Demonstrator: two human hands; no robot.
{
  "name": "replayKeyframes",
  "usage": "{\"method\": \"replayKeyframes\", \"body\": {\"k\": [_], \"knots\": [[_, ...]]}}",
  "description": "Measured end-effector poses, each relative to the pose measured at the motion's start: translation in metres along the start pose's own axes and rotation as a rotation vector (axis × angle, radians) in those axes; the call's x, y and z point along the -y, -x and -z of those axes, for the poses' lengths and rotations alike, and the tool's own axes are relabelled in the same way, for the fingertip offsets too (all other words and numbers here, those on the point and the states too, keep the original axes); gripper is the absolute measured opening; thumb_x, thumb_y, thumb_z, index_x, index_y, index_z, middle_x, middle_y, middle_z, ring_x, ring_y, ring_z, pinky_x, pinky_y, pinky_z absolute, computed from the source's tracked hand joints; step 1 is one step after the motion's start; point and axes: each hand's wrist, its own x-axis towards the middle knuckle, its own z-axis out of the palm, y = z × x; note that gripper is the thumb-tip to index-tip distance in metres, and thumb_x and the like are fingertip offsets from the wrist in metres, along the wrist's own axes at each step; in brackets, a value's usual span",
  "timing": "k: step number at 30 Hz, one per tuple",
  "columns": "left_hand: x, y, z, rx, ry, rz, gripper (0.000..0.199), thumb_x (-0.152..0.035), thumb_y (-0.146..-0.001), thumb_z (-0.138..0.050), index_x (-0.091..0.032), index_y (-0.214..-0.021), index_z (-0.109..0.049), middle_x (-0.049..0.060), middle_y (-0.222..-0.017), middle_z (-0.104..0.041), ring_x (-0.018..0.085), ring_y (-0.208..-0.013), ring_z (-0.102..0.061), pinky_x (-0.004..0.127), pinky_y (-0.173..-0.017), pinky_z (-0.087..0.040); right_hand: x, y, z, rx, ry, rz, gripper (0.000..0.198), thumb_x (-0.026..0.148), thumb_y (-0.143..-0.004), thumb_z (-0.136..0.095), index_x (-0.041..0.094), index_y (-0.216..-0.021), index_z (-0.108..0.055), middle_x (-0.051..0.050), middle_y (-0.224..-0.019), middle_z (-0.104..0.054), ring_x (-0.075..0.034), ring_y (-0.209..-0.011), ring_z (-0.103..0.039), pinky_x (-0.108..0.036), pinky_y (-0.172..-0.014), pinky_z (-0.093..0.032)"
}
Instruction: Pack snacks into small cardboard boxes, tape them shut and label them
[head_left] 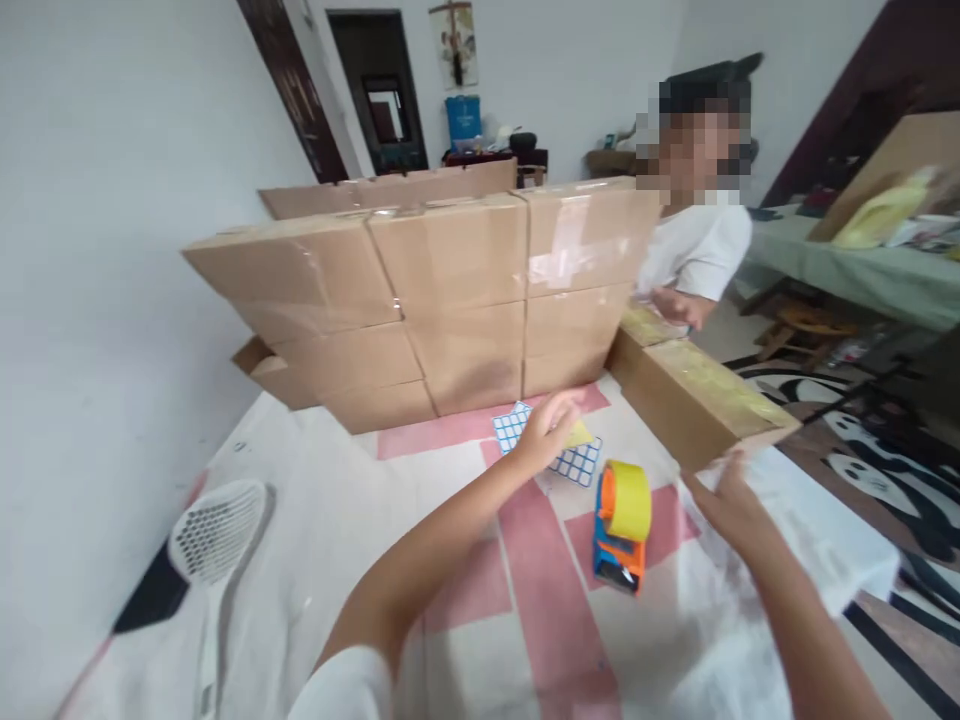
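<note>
My left hand [551,432] hovers, fingers stretched out, above blue-and-white label sheets [577,463] and a small yellow piece [579,433], partly covering them. At the near end of a long narrow cardboard box [667,400], my right hand [729,500] grips the lower corner, thumb and fingers apart around it. Yellowish tape runs along the top of that box. Between my hands a tape dispenser [621,525], orange and blue, lies on the table with a yellow roll in it. A wide wall of taped cardboard boxes [465,300] stands behind my left hand.
Beyond the long box stands another person in a white shirt [701,245], one hand [679,305] near its far end. A white plastic strainer-like paddle [217,540] lies at left on the cloth-covered table [450,620]. A panda-patterned rug [877,470] covers the floor at right.
</note>
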Motion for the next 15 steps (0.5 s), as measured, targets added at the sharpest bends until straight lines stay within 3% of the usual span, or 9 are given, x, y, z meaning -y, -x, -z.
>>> {"method": "replayKeyframes", "body": {"k": [2,3,5,7,9,11,13,15], "knots": [[0.019,0.067,0.095,-0.094,-0.1,0.101,0.031,-0.048,-0.093,-0.052,-0.022,-0.096,-0.069,0.005,-0.088,-0.073,0.019,-0.082,-0.07,0.03,-0.078,-0.055,0.032,0.007,0.013,0.015,0.232,-0.096,0.122,0.072,-0.067,-0.067,-0.006,-0.155,-0.032,-0.048,-0.119,-0.058,-0.058,-0.115,-0.06,-0.07,-0.081,-0.047],[0.028,0.098,0.143,-0.166,-0.158,0.162,0.029,-0.047,-0.091,-0.055,-0.021,-0.087,-0.067,0.002,-0.073,-0.068,0.017,-0.069,-0.066,0.028,-0.069,-0.053,0.057,0.014,0.013,-0.017,0.278,-0.046,0.113,0.072,-0.072,-0.062,-0.003,-0.154,-0.036,-0.047,-0.119,-0.058,-0.057,-0.114,-0.061,-0.07,-0.081,-0.047],[0.044,0.15,0.23,-0.36,-0.272,0.279,0.028,-0.044,-0.091,-0.05,-0.021,-0.083,-0.063,-0.002,-0.059,-0.059,0.016,-0.057,-0.058,0.027,-0.06,-0.048,0.129,0.037,-0.01,0.028,0.182,0.241,0.089,0.064,-0.081,-0.056,0.01,-0.15,-0.046,-0.037,-0.12,-0.063,-0.05,-0.11,-0.064,-0.066,-0.083,-0.049],[0.058,0.186,0.293,-0.539,-0.372,0.383,0.026,-0.041,-0.092,-0.045,-0.021,-0.087,-0.061,-0.004,-0.057,-0.055,0.016,-0.055,-0.056,0.026,-0.057,-0.046,0.222,0.073,-0.064,0.241,-0.102,0.537,0.067,0.053,-0.083,-0.058,0.02,-0.142,-0.055,-0.023,-0.12,-0.068,-0.04,-0.106,-0.067,-0.061,-0.091,-0.051],[0.07,0.203,0.333,-0.659,-0.448,0.459,0.025,-0.037,-0.091,-0.043,-0.02,-0.096,-0.061,-0.003,-0.061,-0.06,0.017,-0.056,-0.059,0.027,-0.058,-0.048,0.321,0.124,-0.138,0.617,-0.358,0.74,0.054,0.037,-0.082,-0.061,0.023,-0.134,-0.061,-0.015,-0.125,-0.069,-0.034,-0.111,-0.066,-0.054,-0.1,-0.05],[0.082,0.202,0.361,-0.729,-0.512,0.501,0.03,-0.034,-0.092,-0.042,-0.018,-0.11,-0.06,0.002,-0.078,-0.07,0.017,-0.061,-0.063,0.029,-0.062,-0.052,0.411,0.18,-0.215,0.906,-0.533,0.628,0.05,0.021,-0.078,-0.062,0.02,-0.128,-0.065,-0.012,-0.129,-0.069,-0.027,-0.118,-0.064,-0.043,-0.105,-0.049],[0.091,0.185,0.392,-0.767,-0.581,0.511,0.038,-0.031,-0.093,-0.043,-0.017,-0.126,-0.055,0.01,-0.109,-0.073,0.018,-0.073,-0.068,0.033,-0.075,-0.056,0.479,0.229,-0.285,0.917,-0.53,0.543,0.054,0.013,-0.076,-0.06,0.012,-0.131,-0.062,-0.015,-0.13,-0.068,-0.027,-0.122,-0.062,-0.04,-0.108,-0.047],[0.099,0.159,0.429,-0.766,-0.656,0.496,0.048,-0.026,-0.094,-0.044,-0.019,-0.141,-0.047,0.015,-0.138,-0.062,0.021,-0.096,-0.07,0.038,-0.092,-0.054,0.523,0.263,-0.341,0.858,-0.507,0.426,0.062,0.008,-0.078,-0.055,0.004,-0.141,-0.051,-0.02,-0.139,-0.061,-0.029,-0.134,-0.053,-0.042,-0.113,-0.042]]}}
